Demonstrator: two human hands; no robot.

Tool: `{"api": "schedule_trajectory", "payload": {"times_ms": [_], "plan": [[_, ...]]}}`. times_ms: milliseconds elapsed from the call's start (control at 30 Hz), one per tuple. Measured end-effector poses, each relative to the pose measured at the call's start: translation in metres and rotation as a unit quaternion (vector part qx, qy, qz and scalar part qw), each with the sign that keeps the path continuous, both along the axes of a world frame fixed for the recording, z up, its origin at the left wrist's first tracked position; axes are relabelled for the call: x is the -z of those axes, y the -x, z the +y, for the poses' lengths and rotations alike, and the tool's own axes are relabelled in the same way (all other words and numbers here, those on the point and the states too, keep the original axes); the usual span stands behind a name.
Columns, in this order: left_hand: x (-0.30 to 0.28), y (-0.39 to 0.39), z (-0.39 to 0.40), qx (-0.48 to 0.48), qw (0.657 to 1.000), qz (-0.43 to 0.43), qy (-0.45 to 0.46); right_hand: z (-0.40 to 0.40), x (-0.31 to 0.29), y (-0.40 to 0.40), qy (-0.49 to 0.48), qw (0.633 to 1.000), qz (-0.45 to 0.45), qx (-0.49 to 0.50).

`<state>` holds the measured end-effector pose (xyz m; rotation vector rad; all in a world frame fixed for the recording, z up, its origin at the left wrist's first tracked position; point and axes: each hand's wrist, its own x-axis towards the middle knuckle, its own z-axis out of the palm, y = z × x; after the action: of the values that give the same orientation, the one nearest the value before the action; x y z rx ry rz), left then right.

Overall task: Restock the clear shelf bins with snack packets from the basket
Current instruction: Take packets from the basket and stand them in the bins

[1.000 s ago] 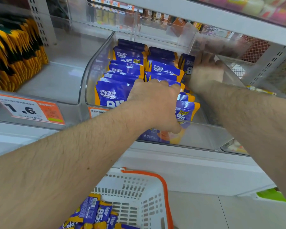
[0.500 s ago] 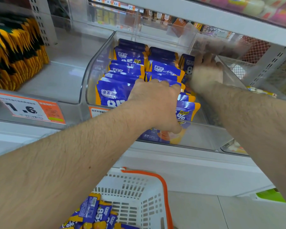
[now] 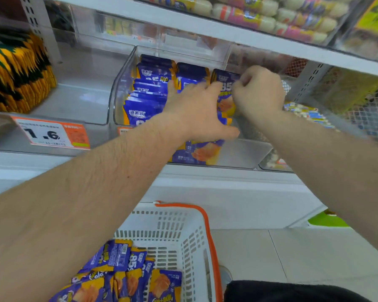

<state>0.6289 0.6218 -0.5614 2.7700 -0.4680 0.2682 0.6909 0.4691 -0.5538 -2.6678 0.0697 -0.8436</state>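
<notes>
We see packets (image 3: 148, 101) standing in rows in the middle bin (image 3: 244, 153), the basket (image 3: 179, 232) below it, more packets inside.

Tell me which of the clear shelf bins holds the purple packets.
The middle bin, where both hands work. The bin to its left holds green-and-yellow packets instead.

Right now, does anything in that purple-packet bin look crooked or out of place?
Yes. One purple packet lies flat against the clear bin's front wall, below the left hand, while the packets in the rows behind stand upright. The right hand pinches the rightmost packet.
</notes>
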Motion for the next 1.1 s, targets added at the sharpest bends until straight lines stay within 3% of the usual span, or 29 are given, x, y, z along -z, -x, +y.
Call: {"api": "schedule_trajectory", "payload": {"times_ms": [100, 267, 533, 667, 767, 900, 1100], "plan": [[0.002, 0.026, -0.003, 0.060, 0.991, -0.095, 0.071, 0.005, -0.001, 0.048, 0.011, 0.999, -0.044, -0.025], [0.032, 0.070, 0.005, 0.144, 0.945, -0.217, 0.198, 0.029, 0.014, 0.111, 0.000, 0.990, -0.079, -0.117], [0.126, 0.139, 0.068, 0.066, 0.956, -0.091, 0.272, 0.095, 0.112, 0.145, 0.002, 0.956, -0.072, -0.284], [0.182, 0.165, 0.110, -0.019, 0.973, 0.054, 0.221, 0.125, 0.180, 0.149, 0.031, 0.935, 0.079, -0.343], [0.222, 0.178, 0.132, -0.097, 0.961, 0.192, 0.173, 0.141, 0.231, 0.152, 0.114, 0.897, 0.250, -0.347], [0.255, 0.186, 0.144, -0.131, 0.931, 0.306, 0.147, 0.143, 0.308, 0.158, 0.149, 0.802, 0.522, -0.251], [0.283, 0.187, 0.145, -0.155, 0.896, 0.385, 0.158, 0.102, 0.380, 0.184, 0.116, 0.707, 0.686, -0.129]]}}
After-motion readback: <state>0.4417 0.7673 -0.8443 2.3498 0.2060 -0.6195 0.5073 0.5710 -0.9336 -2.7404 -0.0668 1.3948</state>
